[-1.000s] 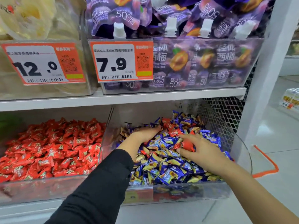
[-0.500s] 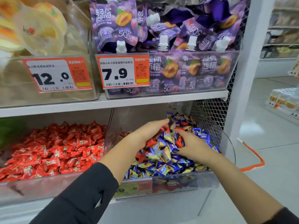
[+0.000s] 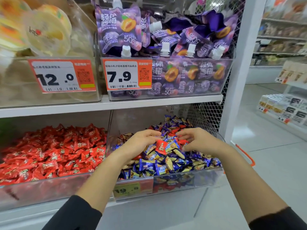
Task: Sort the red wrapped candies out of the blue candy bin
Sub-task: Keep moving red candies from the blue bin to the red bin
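Hands [image 3: 169,143] flanking red candy [image 3: 161,145]

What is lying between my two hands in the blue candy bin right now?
In the head view, a red wrapped candy lies atop blue candies between the left hand and right hand; neither clearly grips it.

The lower shelf [image 3: 149,211] carries 2 clear bins: red candies [image 3: 49,153], blue candies [image 3: 174,165].

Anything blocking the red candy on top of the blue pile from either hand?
Nothing visible. The red candy lies exposed on top of the blue candies, between the left hand and right hand, with fingertips of both close beside it.
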Action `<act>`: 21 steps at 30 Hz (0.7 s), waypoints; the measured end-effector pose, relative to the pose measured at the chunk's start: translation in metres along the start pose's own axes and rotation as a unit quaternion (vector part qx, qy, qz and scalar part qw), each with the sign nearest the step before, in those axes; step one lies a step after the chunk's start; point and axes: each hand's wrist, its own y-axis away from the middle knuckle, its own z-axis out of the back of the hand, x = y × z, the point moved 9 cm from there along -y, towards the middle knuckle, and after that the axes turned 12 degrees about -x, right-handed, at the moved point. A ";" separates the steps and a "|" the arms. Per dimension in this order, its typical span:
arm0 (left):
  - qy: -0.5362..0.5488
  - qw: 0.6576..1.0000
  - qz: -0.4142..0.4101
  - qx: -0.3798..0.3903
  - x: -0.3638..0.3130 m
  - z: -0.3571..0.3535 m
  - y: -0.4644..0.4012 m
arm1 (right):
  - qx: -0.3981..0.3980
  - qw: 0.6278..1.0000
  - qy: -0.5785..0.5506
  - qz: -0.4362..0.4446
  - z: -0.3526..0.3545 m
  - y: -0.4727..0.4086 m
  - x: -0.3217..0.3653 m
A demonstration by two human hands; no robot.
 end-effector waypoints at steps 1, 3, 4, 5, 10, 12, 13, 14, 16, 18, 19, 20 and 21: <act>-0.002 1.000 0.004 -0.004 -0.001 0.002 0.000 | 0.010 1.000 -0.003 -0.007 -0.002 -0.001 0.000; -0.018 1.000 -0.005 -0.003 -0.001 0.001 -0.001 | 0.033 0.999 -0.003 -0.019 -0.005 -0.002 -0.003; -0.047 0.999 -0.022 0.008 -0.002 -0.002 -0.001 | 0.041 0.999 -0.001 -0.022 -0.005 -0.003 -0.004; -0.079 0.996 -0.036 0.017 -0.003 -0.005 0.000 | 0.046 0.999 0.004 -0.021 -0.005 -0.004 -0.005; -0.131 0.990 -0.054 0.008 -0.006 -0.001 -0.005 | 0.043 0.999 0.015 -0.017 -0.006 -0.018 -0.009; -0.100 0.994 -0.052 -0.009 -0.009 0.007 -0.008 | 0.049 0.998 0.028 -0.013 -0.010 -0.022 -0.008; -0.081 0.995 -0.051 -0.021 -0.011 0.011 -0.008 | 0.054 0.998 0.028 -0.010 -0.011 -0.024 -0.007; -0.066 0.996 -0.050 -0.030 -0.011 0.015 -0.009 | 0.056 0.998 0.022 -0.009 -0.012 -0.025 -0.006; -0.047 0.998 -0.034 -0.027 -0.009 0.017 -0.007 | 0.062 0.998 0.014 -0.007 -0.014 -0.026 -0.004; -0.051 0.999 -0.008 -0.013 -0.002 0.015 -0.006 | 0.070 0.996 0.046 -0.002 -0.019 -0.029 -0.005; -0.051 0.999 0.005 -0.012 0.001 0.013 -0.006 | 0.071 0.995 0.066 0.003 -0.021 -0.030 -0.006; -0.042 0.999 0.018 -0.017 0.004 0.012 -0.007 | 0.067 0.995 0.075 0.007 -0.022 -0.031 -0.005; -0.024 0.999 0.034 -0.028 0.006 0.012 -0.009 | 0.059 0.996 0.070 0.010 -0.021 -0.032 -0.003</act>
